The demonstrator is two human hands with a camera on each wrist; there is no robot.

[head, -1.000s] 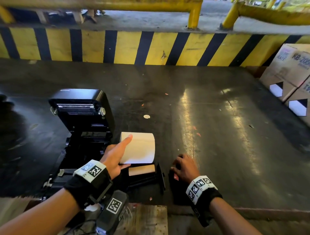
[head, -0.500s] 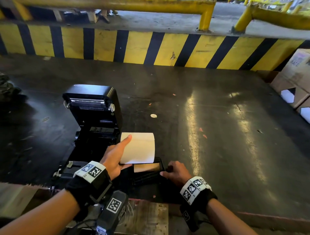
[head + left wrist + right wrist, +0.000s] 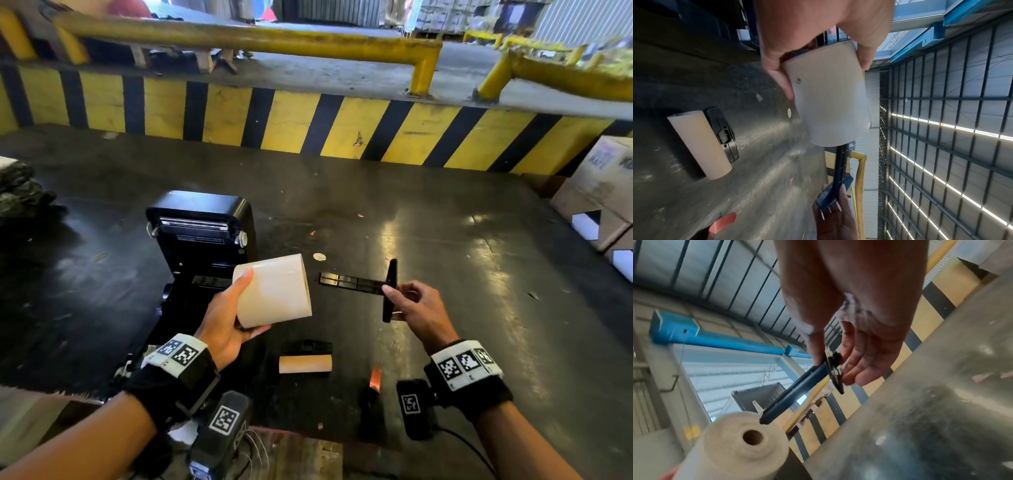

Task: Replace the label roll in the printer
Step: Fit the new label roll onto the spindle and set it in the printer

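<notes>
Head view: left hand [image 3: 227,320] wrapped around label roll [image 3: 274,291], beside open printer [image 3: 202,246]; right hand [image 3: 416,310] pinching black spindle [image 3: 359,282].
Left wrist: empty core [image 3: 699,143] flat on floor.
Right wrist: spindle tip near roll's bore.

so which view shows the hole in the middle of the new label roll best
The right wrist view: it faces the end of the label roll, so the round hole is plain. The head view shows only the roll's curved side in the left hand; the left wrist view likewise, with no hole visible.
</notes>
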